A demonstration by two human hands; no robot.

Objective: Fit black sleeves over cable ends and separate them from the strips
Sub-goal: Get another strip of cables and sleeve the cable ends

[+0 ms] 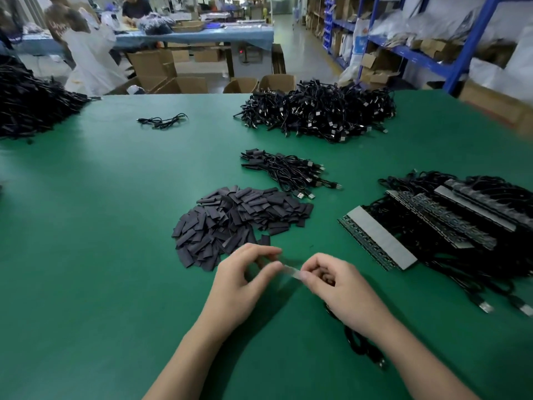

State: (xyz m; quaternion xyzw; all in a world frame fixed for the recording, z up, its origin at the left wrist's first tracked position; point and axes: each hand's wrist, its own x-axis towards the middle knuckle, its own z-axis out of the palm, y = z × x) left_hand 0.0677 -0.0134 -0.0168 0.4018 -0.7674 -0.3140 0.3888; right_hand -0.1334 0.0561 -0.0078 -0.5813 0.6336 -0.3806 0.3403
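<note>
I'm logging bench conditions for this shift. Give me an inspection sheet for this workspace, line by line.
Surface: green mat, no spills seen.
Job's things: pile of black sleeves mid-table; strips with cable ends attached stacked at right; small bundle of sleeved cables beyond the sleeves.
Clutter: one loose cable lying alone at far left; black heap at the left edge.
Grippers: left hand and right hand pinch a pale, blurred piece between them; what it is cannot be told.
Cables: large tangled pile at the far edge; a cable trails under the right wrist.
Surroundings: cardboard boxes, blue shelving, another person beyond the table.
</note>
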